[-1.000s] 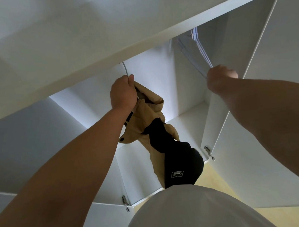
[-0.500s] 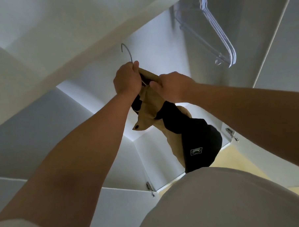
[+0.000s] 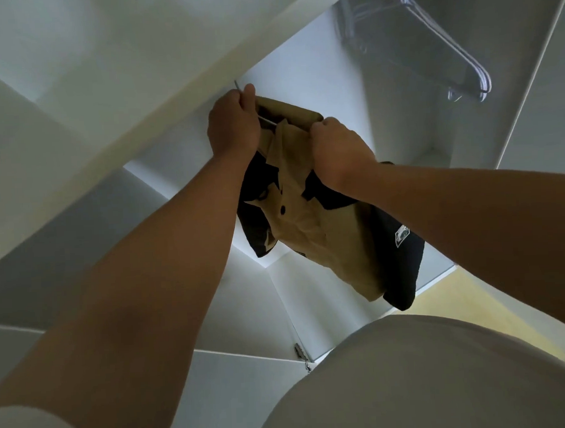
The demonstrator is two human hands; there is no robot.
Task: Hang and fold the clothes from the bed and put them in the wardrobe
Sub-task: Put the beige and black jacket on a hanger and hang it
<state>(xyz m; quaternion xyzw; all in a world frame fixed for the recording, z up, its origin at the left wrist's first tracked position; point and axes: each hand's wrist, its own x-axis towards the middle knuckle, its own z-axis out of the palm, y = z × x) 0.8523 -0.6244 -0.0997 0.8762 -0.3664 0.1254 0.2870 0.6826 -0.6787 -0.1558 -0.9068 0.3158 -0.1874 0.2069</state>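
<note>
A tan and black shirt (image 3: 311, 225) hangs from a wire hanger (image 3: 238, 88) inside the white wardrobe (image 3: 301, 70). My left hand (image 3: 233, 123) grips the hanger's neck just under the top panel; the hook's tip goes out of sight behind that panel. My right hand (image 3: 340, 151) grips the shirt's collar and shoulder beside it. The shirt spreads out below both hands, with a white patch on its black sleeve.
Several clear empty hangers (image 3: 445, 51) hang at the upper right of the wardrobe. An open white door (image 3: 535, 112) stands on the right, another with a metal hinge (image 3: 300, 350) at the lower left. Yellowish floor (image 3: 473, 302) shows below.
My right hand left the clear hangers and came over to grip the shirt's collar. The hanger went up until its hook slipped behind the top panel, and the shirt opened wider.
</note>
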